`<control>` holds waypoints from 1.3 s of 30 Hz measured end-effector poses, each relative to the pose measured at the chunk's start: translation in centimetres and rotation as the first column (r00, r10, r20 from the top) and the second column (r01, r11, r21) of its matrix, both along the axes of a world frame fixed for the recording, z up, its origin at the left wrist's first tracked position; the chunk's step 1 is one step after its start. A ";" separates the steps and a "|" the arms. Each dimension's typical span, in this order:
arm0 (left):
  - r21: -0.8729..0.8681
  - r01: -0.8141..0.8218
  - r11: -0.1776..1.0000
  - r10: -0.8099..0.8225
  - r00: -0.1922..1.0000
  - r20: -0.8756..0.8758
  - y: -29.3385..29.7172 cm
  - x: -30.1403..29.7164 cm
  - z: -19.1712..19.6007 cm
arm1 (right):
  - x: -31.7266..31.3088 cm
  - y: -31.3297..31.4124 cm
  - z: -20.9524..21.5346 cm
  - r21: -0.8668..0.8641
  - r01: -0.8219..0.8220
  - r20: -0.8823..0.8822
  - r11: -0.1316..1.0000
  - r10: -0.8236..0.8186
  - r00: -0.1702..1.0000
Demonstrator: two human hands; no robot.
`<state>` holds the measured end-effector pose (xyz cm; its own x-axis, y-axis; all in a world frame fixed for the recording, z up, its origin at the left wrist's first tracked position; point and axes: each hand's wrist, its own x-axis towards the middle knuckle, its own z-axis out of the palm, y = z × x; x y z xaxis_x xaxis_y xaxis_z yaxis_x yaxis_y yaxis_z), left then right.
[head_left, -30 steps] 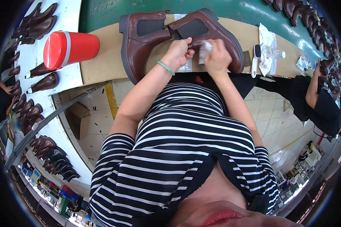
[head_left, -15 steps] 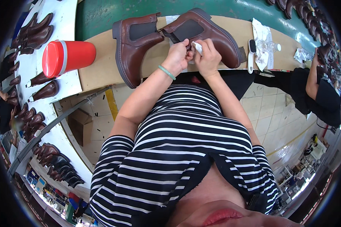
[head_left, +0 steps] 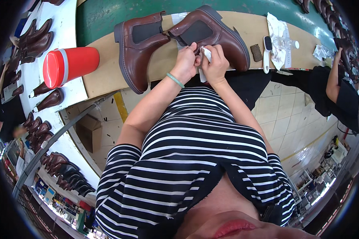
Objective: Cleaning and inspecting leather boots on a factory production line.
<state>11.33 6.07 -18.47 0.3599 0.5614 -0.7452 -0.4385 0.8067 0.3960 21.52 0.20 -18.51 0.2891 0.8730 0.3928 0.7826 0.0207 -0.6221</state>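
Observation:
Two brown leather ankle boots with dark elastic side panels lie on their sides on the brown board. The right boot (head_left: 232, 44) is under both hands; its front shaft edge is pinched by my left hand (head_left: 186, 63), which wears a green bangle (head_left: 175, 80) at the wrist. My right hand (head_left: 214, 65) is closed on a small white cloth (head_left: 206, 53), held against the same boot beside the left fingertips. Fingers hide the spot where the cloth meets the leather. The left boot (head_left: 141, 49) lies untouched, toe toward me.
A red canister (head_left: 79, 63) stands left. On the right lie a brown block (head_left: 256, 52), a white-handled brush (head_left: 266, 55), white cloth or paper (head_left: 277, 30) and a clear bottle (head_left: 285, 43). More shoes (head_left: 50, 99) line the white table. Another person's arm (head_left: 334, 77) is far right.
The right boot has shifted slightly left, away from the brown block, which now shows whole. Both hands stay at the boot's front edge. A white strip now shows below my right hand.

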 end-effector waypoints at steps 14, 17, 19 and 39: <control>-0.062 -0.019 0.998 0.015 0.997 -0.074 -0.1 0.2 0.9 | 1.9 0.0 0.4 0.001 0.161 0.036 0.987 -0.161 0.986; -0.048 0.005 0.999 -0.008 0.998 -0.068 0.1 0.2 0.0 | -0.1 -0.2 0.7 -0.038 -0.033 -0.017 0.999 0.032 0.999; -0.075 0.002 0.997 -0.006 0.999 -0.052 0.1 0.2 0.4 | 1.4 0.0 0.8 0.008 0.034 0.049 0.999 -0.034 0.998; 0.740 0.622 0.255 0.299 0.678 -0.672 -3.7 -4.0 6.4 | 6.6 -3.8 5.0 -0.156 -0.183 -0.974 0.971 -0.120 0.194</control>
<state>7.30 2.38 -12.08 0.3009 0.9358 0.1837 0.3600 -0.2898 0.8868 28.10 -3.58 -13.49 0.2752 0.8944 -0.3527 -0.4518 -0.2036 -0.8686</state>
